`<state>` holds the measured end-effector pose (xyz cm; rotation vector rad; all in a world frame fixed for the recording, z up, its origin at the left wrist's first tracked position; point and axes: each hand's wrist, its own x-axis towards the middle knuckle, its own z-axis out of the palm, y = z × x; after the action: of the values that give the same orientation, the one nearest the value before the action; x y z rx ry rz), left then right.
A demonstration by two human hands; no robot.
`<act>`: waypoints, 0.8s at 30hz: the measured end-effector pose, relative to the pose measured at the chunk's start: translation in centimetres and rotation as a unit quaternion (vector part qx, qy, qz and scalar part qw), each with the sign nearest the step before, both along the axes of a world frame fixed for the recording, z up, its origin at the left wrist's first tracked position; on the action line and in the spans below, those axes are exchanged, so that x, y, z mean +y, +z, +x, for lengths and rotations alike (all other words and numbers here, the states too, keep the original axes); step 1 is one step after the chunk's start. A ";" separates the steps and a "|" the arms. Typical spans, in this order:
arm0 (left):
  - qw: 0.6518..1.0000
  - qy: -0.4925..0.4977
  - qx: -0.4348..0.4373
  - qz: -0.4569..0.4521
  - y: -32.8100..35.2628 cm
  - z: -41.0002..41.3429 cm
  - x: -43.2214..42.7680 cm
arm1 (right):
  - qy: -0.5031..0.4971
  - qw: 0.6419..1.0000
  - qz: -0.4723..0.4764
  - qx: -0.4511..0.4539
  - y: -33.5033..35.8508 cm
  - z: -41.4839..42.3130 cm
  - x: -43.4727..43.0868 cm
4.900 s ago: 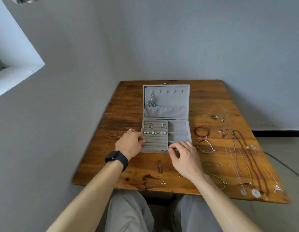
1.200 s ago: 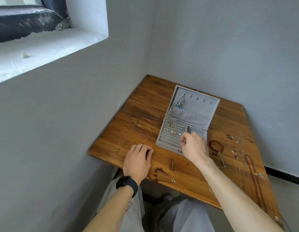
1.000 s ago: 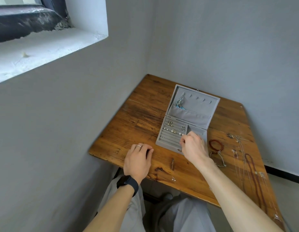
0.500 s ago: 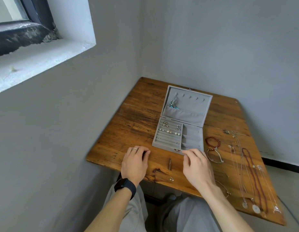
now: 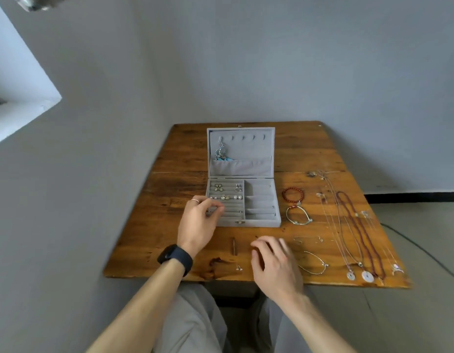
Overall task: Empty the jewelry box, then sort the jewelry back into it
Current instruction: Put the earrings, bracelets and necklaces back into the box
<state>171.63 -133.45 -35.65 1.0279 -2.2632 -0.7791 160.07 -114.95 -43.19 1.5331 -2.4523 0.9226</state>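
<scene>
Jewelry box (image 5: 243,200) open mid-tabletop (image 5: 170,194), earrings (image 5: 224,197) seated in rear rows. Left hand (image 5: 198,222) curled over front-left rows; whether it pinches small piece, I cannot tell. Right hand (image 5: 274,261) spread, blurred, holding nothing, near loose stud (image 5: 238,268) by front edge. My worry: sweep knocks stud off tabletop; left hand nudges box, unseats earrings

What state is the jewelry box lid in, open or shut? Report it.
Open. The lid stands up behind the base, its inner hooks and pocket facing the camera.
</scene>
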 end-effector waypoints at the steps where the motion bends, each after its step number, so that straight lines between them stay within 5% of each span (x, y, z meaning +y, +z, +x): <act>1: 1.000 -0.019 -0.021 0.003 0.3 -0.9 -0.3 | -0.002 1.000 0.002 0.001 -0.1 0.0 0.0; 8: 0.974 -0.033 -0.202 -0.096 0.2 -4.1 -1.6 | -0.011 1.000 0.001 0.001 -0.4 0.1 0.0; 24: 0.981 -0.020 -0.182 -0.058 -0.2 -4.4 -0.6 | -0.006 1.000 -0.011 0.001 -0.3 0.2 0.0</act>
<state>167.22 -134.01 -35.85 1.1481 -2.6074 -0.4970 160.23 -114.94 -43.50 1.5101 -2.4396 0.9418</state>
